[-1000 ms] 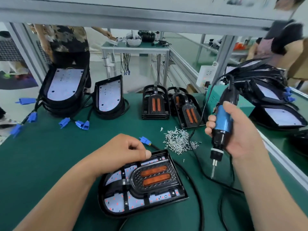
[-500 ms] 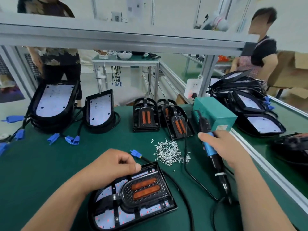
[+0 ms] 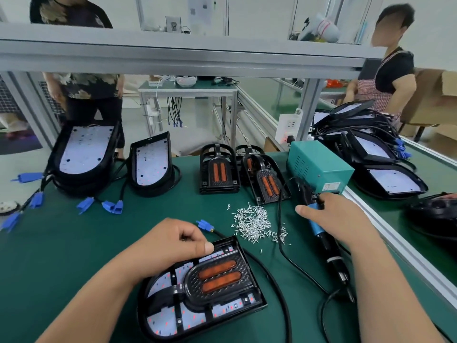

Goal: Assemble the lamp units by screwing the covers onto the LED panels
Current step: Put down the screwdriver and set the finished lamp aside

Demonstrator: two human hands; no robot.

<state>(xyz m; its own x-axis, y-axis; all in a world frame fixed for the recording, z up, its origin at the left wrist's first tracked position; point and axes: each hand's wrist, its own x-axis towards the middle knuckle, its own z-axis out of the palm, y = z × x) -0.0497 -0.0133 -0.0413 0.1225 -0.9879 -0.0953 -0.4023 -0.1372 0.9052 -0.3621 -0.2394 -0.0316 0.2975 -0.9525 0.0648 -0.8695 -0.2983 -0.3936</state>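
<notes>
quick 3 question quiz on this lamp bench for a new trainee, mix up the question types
1. True or false: the right hand is on the blue-handled screwdriver.
2. Where is the pile of screws? A) in a plastic tray; B) loose on the green mat, beyond the near lamp unit; C) on top of the near lamp unit.
3. Short answer: which hand touches the near lamp unit?

Key: 1 true; 2 B; 3 the left hand, its thumb on the unit's far edge.
</notes>
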